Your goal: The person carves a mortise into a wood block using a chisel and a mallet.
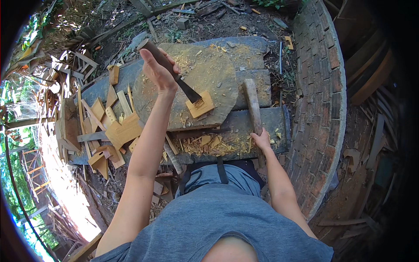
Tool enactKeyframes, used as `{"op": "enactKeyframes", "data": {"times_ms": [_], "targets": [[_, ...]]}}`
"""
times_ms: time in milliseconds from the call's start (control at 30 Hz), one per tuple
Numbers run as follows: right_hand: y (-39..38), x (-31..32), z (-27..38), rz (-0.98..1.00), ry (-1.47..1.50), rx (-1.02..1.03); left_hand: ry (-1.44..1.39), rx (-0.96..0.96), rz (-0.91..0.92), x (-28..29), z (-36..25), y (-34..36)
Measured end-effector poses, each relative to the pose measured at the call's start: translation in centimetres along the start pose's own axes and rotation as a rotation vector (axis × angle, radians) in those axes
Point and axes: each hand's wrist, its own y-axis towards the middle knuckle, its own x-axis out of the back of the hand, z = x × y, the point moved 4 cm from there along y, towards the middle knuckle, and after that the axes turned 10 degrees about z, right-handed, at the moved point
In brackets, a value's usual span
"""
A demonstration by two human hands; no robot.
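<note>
Block [207,109] is on the round slab [224,83], left grip [159,75] wrapped around the chisel [189,91], right grip [262,140] around a club [252,102], and the cut [199,103] looks started but nowhere near cleaned out tbh.

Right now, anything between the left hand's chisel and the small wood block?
Nothing visible in the way: the chisel in the left hand slants down to the small wood block, its tip at a patch of shavings. Whether any sit under the edge, I can't tell.
</note>
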Motion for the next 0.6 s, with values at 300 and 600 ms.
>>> {"op": "enactKeyframes", "data": {"times_ms": [300,600], "targets": [[-0.2,-0.1,0.2,-0.015,-0.005,0.023,-0.019,0.009,-0.029,0.8,-0.1,-0.3],[-0.6,-0.1,0.1,-0.023,0.038,0.035,-0.074,0.014,-0.026,0.7,0.3,0.1]]}}
